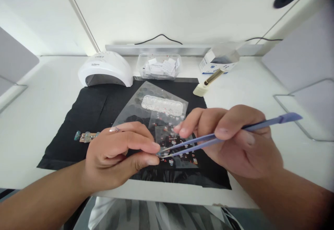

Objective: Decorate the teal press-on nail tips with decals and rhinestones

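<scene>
My left hand (121,155) is closed, with thumb and index finger pinching a tiny bluish false nail (158,154) whose outline is mostly hidden by the fingertips. In my right hand (235,143) are purple tweezers (271,122), gripped around the middle. Their two tips reach the false nail and seem to touch it; I cannot make out whether anything sits between them. Below both hands lies a clear nail sticker sheet (191,161) with small red and white figures. Behind it, a clear oblong case (161,104) rests on a transparent sheet with a honeycomb pattern (127,106).
Several decorated false nails on a small stand (87,137) lie at left on the black mat (68,143). Along the back are a white nail lamp (105,66), a clear tub of white packets (159,66) and a box (219,61). A pale polish bottle (200,89) stands at the mat's right edge.
</scene>
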`<state>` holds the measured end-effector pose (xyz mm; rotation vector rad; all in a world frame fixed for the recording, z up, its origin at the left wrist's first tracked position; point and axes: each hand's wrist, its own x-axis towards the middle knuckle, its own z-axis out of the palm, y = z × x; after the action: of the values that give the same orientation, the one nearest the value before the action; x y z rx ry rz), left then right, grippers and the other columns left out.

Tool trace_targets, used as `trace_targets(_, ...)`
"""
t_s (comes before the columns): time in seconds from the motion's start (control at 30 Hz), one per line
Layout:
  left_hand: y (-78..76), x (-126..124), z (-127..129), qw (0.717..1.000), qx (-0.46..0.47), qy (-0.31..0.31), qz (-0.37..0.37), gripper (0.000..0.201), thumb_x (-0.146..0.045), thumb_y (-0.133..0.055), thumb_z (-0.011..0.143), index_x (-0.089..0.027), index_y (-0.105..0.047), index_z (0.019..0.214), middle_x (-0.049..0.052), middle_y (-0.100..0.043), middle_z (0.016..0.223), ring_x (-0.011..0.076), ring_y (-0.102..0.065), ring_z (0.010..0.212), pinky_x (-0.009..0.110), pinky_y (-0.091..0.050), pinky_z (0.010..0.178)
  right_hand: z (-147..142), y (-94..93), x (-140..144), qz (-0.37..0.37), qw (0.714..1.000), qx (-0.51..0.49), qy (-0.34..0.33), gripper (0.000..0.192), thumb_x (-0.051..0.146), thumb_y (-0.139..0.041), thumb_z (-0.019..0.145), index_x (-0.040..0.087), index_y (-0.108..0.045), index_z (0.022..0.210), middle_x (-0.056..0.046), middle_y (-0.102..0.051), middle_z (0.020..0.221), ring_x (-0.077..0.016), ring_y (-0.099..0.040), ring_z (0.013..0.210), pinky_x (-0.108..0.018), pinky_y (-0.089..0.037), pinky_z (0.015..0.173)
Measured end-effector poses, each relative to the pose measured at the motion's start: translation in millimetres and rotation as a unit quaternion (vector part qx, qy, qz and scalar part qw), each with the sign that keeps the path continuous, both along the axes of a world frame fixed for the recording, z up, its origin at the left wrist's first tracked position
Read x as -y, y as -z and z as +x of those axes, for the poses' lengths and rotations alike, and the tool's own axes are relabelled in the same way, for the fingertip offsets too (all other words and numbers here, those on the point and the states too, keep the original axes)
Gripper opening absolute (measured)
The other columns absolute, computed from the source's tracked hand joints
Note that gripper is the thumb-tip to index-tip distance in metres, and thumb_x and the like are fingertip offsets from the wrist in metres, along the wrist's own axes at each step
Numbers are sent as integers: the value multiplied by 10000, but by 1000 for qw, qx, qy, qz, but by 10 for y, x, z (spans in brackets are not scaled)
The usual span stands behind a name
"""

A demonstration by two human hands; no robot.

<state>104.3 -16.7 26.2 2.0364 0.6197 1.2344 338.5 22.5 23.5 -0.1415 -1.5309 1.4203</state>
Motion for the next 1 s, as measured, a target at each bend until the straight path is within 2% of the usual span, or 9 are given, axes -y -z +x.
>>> trace_targets(0.33,15,-13,-2,1000,-6,7,8,222,-28,-703,798,-113,-660,999,54,-656,813,141,-642,736,271,-565,619,-40,4,17,-7,1000,-24,5,236,301,-469,943,197,-678,905,-19,-574,620,-214,-671,832,-409,-585,795)
trace_targets(0.5,16,-14,1,1000,-12,8,11,217,-30,-706,796,-114,-659,990,46,-646,794,146,-643,742,285,-568,641,-47,3,22,-10,1000,-3,10,215,289,-480,934,221,-678,889,-12,-582,622,-212,-665,804,-403,-582,775)
trace_targets(0.7,1,0,25,1000,-10,4,16,215,-60,-705,803,-132,-671,1003,56,-648,775,155,-646,700,295,-569,610,-74,16,93,-59,997,-37,37,207,293,-517,920,204,-680,830,-12,-560,585,-207,-635,687,-399,-567,658)
trace_targets(0.87,-3,-1,35,1000,-13,-4,20,200,-107,-698,828,-164,-675,1018,46,-648,762,148,-642,687,285,-575,602,-64,12,44,-31,999,-29,-3,206,292,-481,927,205,-653,853,-16,-544,603,-199,-618,703,-384,-550,670)
trace_targets(1.0,-4,-3,32,1000,-15,-1,20,197,-98,-698,825,-158,-671,1011,48,-649,766,148,-642,694,289,-579,618,-77,5,41,-35,999,-39,3,190,285,-481,924,198,-627,838,-9,-528,622,-180,-593,682,-375,-536,671)
